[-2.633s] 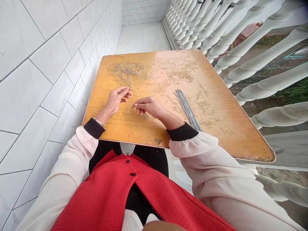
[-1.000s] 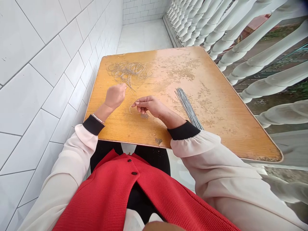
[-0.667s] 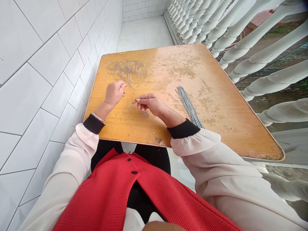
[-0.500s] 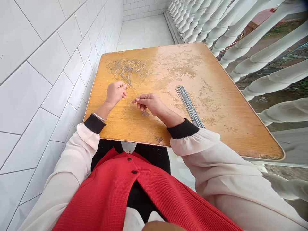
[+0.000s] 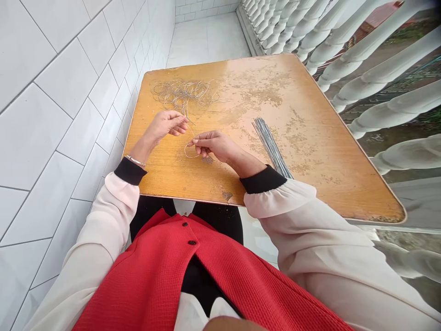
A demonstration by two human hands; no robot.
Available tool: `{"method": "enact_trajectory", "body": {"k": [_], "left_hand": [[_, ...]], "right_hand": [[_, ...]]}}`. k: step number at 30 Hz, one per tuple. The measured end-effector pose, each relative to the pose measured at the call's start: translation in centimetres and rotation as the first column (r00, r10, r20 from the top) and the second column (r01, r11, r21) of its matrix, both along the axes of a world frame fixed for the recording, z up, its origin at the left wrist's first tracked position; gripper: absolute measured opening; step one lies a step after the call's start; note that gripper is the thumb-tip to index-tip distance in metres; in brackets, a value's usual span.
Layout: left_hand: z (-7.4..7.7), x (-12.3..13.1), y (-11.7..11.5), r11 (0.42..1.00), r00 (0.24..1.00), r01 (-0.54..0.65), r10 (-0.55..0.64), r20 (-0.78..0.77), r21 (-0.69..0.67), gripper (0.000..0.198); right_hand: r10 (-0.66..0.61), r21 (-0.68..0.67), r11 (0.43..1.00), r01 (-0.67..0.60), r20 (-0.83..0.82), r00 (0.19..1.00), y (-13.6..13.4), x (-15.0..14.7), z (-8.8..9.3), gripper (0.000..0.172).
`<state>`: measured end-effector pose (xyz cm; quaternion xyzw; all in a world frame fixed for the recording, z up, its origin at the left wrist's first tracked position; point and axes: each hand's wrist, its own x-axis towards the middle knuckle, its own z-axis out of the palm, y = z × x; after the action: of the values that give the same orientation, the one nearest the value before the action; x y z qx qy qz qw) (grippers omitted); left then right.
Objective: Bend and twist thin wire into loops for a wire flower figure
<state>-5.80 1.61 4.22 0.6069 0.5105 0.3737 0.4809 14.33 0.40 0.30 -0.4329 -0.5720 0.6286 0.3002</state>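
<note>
Thumb and fingers of my left hand point(image 5: 167, 125) pinch a thin wire just below a loose tangle of thin wire point(image 5: 186, 93). My right hand point(image 5: 215, 146) is closed in a pinch on the same thin wire, slightly lower and to the right. A small loop of the wire point(image 5: 186, 153) curls out under my right fingertips. Between the two hands only a short stretch of wire shows. To the right of my right hand lies a bundle of straight grey wires point(image 5: 272, 147), its near end partly behind my sleeve.
Everything rests on a worn wooden table point(image 5: 327, 174) with peeling patches. A white tiled wall point(image 5: 48, 128) runs close along the left. White balusters point(image 5: 382, 110) line the right side. My lap is against the near edge.
My left hand has shifted slightly, its fingers now more extended. The wire loop below my right hand has grown wider. The view has tilted a little.
</note>
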Motion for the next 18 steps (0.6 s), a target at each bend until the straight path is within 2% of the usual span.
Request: {"method": "enact_trajectory", "body": {"k": [4, 10, 15, 18], "left_hand": [[-0.4, 1.2, 0.4, 0.998, 0.999, -0.045, 0.046, 0.025, -0.046, 0.029], [-1.2, 2.1, 1.8, 0.992, 0.998, -0.066, 0.067, 0.011, -0.108, 0.032], [-1.2, 1.9, 2.2, 0.988, 0.993, -0.101, 0.107, 0.046, -0.114, 0.028], [-1.3, 1.5, 1.5, 0.983, 0.982, -0.148, 0.16, 0.101, -0.109, 0.036]], "right_hand": [[0.019, 0.055, 0.998, -0.021, 0.031, 0.999, -0.1, -0.2, -0.2, 0.008], [0.038, 0.114, 0.992, -0.047, 0.077, 0.996, -0.3, -0.6, -0.6, 0.006], [-0.026, 0.047, 0.999, 0.026, -0.015, 1.0, -0.4, -0.6, -0.4, 0.009], [-0.084, 0.003, 0.996, 0.084, -0.076, 0.994, -0.2, -0.4, -0.2, 0.016]]}}
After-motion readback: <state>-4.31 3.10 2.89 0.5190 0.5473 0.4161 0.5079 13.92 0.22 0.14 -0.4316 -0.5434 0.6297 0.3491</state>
